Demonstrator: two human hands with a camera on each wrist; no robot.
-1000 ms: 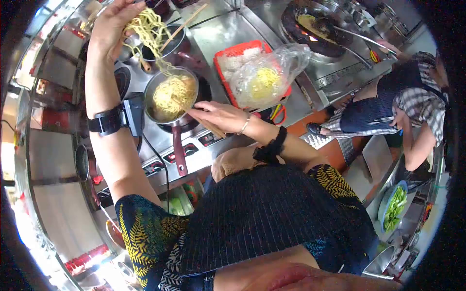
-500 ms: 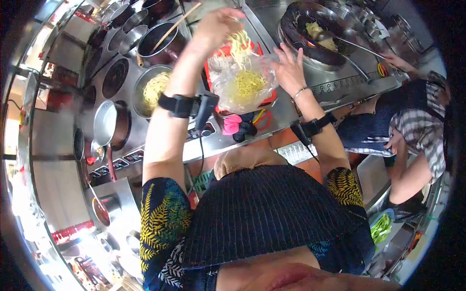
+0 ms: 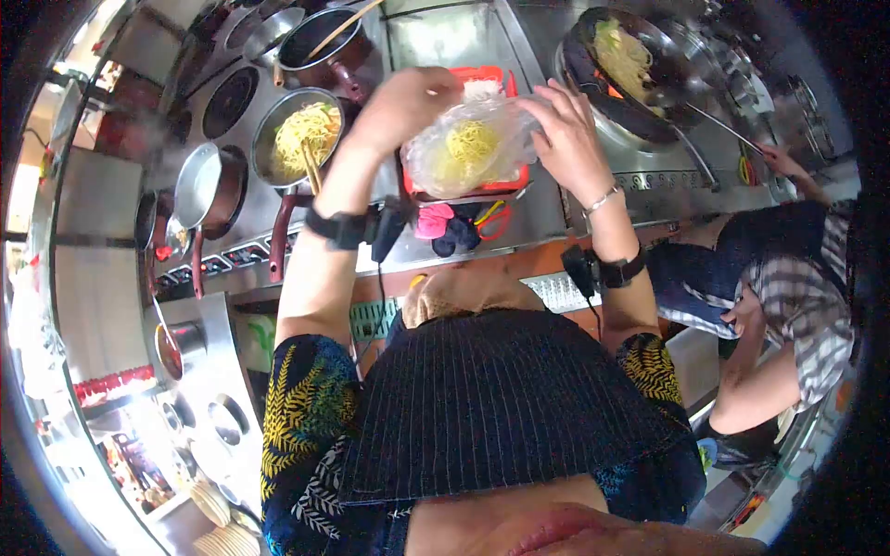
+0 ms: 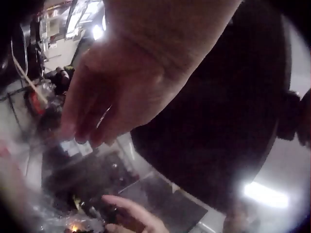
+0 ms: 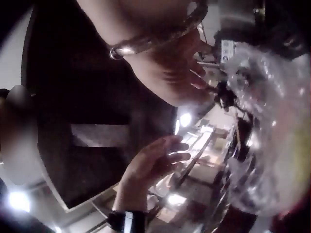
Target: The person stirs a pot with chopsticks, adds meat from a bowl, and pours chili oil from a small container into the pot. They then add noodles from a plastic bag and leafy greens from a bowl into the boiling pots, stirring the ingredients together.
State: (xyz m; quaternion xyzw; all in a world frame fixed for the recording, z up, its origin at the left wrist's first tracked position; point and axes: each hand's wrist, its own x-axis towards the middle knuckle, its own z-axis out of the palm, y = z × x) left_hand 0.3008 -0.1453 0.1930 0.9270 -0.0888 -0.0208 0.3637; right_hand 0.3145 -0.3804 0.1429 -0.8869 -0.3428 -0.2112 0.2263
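Observation:
Yellow noodles (image 3: 473,141) lie in a clear plastic bag (image 3: 431,165), which rests over a red basket (image 3: 521,176). My right hand (image 3: 567,134) holds the bag's far right edge at its fingertips. At the bag's left side is my left hand (image 3: 408,109), blurred, with loosely bent fingers; the right wrist view shows the left hand (image 5: 158,160) with gaps between its fingers. Left of it, a pan (image 3: 264,157) contains more noodles, and a pair of chopsticks (image 3: 311,167) leans in it.
A pot (image 3: 350,85) with a stick across it stands behind the pan, and a pale-lined pan (image 3: 197,185) sits to the left. On the right, another person (image 3: 779,306) works at a wok (image 3: 623,63) over flame. Pink and dark cloths (image 3: 454,227) lie before the basket.
My left hand has carried noodles from the pan over to the bag and let them drop in. My right hand has left the chopsticks in the pan and moved right to the bag's edge.

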